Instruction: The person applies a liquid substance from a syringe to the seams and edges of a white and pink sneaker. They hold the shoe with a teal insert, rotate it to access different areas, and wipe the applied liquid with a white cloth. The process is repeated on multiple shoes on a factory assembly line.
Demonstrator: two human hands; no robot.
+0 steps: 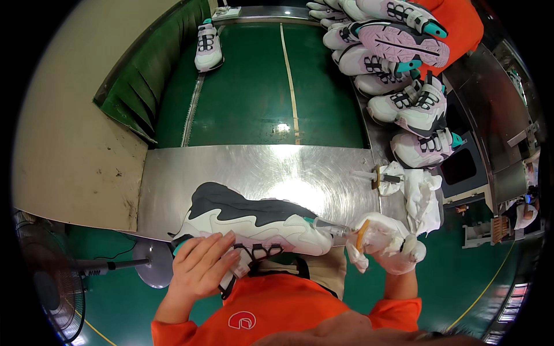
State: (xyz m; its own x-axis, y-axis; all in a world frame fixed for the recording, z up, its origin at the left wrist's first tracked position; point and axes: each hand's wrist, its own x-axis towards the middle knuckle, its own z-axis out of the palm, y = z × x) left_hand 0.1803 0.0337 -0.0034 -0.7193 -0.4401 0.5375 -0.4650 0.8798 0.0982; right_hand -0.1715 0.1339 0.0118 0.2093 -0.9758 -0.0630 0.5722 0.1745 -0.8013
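Note:
A white sneaker (265, 228) with a black sole and pale pink panels lies on its side at the near edge of the metal bench. My left hand (205, 262) grips it around the heel and ankle opening, fingers pressed on the upper. A white glove or wrapped cloth covers my right hand (392, 245), which is closed on a clear syringe-like tube (332, 226). The tube's tip lies at the shoe's toe, by the edge where upper meets sole. Whether the tip touches is hard to tell. An orange-yellow strip (362, 235) shows at the glove.
Beyond the metal bench (231, 167) runs a green conveyor belt (248, 86), carrying one sneaker (208, 46). Several more sneakers (418, 106) are piled along the right side. White crumpled cloth (424, 199) and another syringe (384, 177) lie near my right hand. A fan (52, 288) stands at left.

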